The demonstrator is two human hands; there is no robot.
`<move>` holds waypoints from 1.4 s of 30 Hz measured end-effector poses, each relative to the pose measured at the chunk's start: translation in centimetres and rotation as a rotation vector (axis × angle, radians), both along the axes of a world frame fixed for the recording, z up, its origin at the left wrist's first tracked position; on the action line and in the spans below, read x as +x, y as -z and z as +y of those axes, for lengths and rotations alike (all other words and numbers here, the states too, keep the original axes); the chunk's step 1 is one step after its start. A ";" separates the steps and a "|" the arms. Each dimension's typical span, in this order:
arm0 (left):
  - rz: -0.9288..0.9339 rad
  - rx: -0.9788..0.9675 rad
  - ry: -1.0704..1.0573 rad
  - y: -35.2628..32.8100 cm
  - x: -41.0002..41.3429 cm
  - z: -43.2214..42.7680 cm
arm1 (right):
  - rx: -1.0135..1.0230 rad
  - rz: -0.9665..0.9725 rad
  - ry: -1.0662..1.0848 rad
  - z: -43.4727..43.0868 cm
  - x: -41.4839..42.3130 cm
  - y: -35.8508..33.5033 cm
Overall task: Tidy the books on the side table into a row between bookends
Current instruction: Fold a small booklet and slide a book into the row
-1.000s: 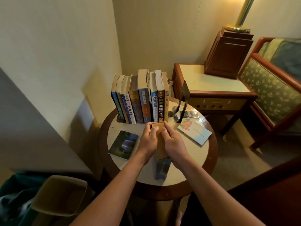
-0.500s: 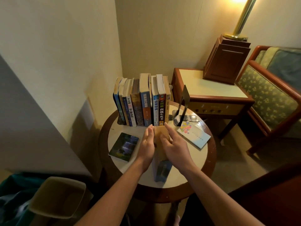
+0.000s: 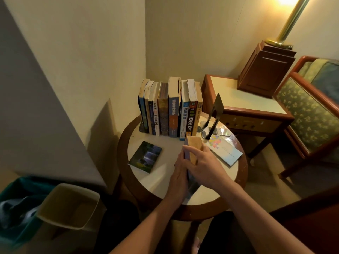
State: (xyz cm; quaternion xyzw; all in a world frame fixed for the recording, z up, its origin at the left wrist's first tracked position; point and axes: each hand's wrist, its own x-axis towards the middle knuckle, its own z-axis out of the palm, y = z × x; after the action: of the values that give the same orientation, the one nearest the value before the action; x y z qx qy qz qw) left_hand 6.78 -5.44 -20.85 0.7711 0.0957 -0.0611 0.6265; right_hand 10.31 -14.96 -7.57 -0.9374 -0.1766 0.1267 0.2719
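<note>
Tipping the thick paperback with tan page edges (image 3: pixel 194 143) more upright than a second ago and edging it right, bringing it just in front of the gap between the upright row of books (image 3: pixel 172 110) and the black metal bookend (image 3: pixel 217 107) at the back edge of the round white-topped counter (image 3: pixel 159 180); probably heading for that slot. Pressing the left hand (image 3: pixel 180 171) flat along its left cover, closing the grip of the right hand (image 3: pixel 206 165) round the other side, thumb crossing the page edge.
</note>
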 end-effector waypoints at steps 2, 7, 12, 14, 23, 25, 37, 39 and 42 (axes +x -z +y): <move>-0.042 0.120 -0.078 0.3 0.3 -1.4 | -0.068 -0.015 0.024 -0.4 0.2 0.0; -0.148 0.038 0.014 -0.9 0.9 0.0 | -0.113 -0.045 0.098 -3.0 1.4 0.5; 0.050 0.341 0.156 -0.2 3.0 1.8 | -0.014 -0.072 0.199 -5.5 2.6 2.0; 0.076 0.464 0.201 0.5 3.9 2.3 | 0.046 -0.065 0.220 -6.3 3.2 2.3; -0.030 1.097 0.305 4.9 4.2 5.1 | -0.015 -0.337 0.213 -6.9 7.9 0.3; -0.051 1.100 0.274 5.0 4.8 5.3 | -0.027 -0.390 0.224 -6.4 9.5 -0.8; -0.088 1.147 0.224 5.3 8.1 5.7 | -0.090 -0.460 0.192 -0.3 18.9 -4.5; -0.087 1.156 0.224 5.3 8.1 5.6 | -0.088 -0.413 0.173 0.5 20.9 -4.0; -0.081 1.172 0.218 5.5 7.9 5.6 | -0.063 -0.334 0.157 1.0 23.7 -2.8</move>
State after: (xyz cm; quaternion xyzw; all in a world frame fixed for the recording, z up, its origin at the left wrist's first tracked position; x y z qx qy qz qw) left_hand 14.68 0.18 -26.32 0.9953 0.0100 -0.0328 0.0901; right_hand 34.05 -13.91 -4.73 -0.9644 -0.1416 -0.0469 0.2184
